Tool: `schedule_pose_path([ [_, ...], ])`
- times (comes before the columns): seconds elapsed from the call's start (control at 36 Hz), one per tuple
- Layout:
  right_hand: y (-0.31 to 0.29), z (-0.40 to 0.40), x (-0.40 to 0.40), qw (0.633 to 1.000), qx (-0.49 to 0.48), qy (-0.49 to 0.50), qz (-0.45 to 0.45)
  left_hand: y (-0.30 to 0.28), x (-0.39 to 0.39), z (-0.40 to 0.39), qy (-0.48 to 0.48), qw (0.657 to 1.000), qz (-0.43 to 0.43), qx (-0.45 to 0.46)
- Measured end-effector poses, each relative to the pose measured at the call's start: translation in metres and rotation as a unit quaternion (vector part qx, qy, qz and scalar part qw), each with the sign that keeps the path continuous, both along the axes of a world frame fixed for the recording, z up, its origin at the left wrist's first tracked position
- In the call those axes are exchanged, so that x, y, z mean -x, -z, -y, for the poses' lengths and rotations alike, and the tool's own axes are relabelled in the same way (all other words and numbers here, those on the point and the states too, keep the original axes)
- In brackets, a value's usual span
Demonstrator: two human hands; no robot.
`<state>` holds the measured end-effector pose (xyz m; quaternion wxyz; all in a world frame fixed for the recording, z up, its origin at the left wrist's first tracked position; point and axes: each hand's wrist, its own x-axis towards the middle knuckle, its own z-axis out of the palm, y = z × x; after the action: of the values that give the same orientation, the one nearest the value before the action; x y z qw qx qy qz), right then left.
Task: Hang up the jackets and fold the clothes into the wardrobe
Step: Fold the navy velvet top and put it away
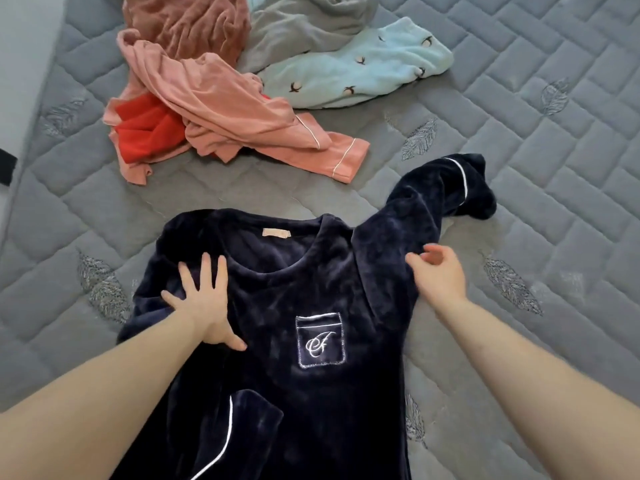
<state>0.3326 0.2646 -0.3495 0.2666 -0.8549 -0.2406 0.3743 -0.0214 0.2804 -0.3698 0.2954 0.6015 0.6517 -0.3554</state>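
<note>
A navy velvet pyjama top [287, 306] with white piping and a monogrammed chest pocket lies face up on the grey quilted mattress [540, 174]. One sleeve is folded across its lower front; the other stretches up and to the right. My left hand [204, 299] lies flat with spread fingers on the top's left shoulder. At the right shoulder seam, where the stretched sleeve begins, my right hand [440, 275] pinches the fabric with its fingers curled.
A heap of unfolded clothes lies further up the mattress: a pink pyjama piece [221, 109] over a red garment [145, 133], a brown garment [187, 22], a grey one [304, 26] and a light blue fleece [363, 71]. The mattress's left edge runs along the frame's left side.
</note>
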Motion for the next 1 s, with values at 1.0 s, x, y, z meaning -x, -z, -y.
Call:
schedule_pose_path([
  [1.0, 0.032, 0.114, 0.078, 0.799, 0.031, -0.589, 0.114, 0.021, 0.029, 0.007, 0.010, 0.995, 0.096, -0.036],
])
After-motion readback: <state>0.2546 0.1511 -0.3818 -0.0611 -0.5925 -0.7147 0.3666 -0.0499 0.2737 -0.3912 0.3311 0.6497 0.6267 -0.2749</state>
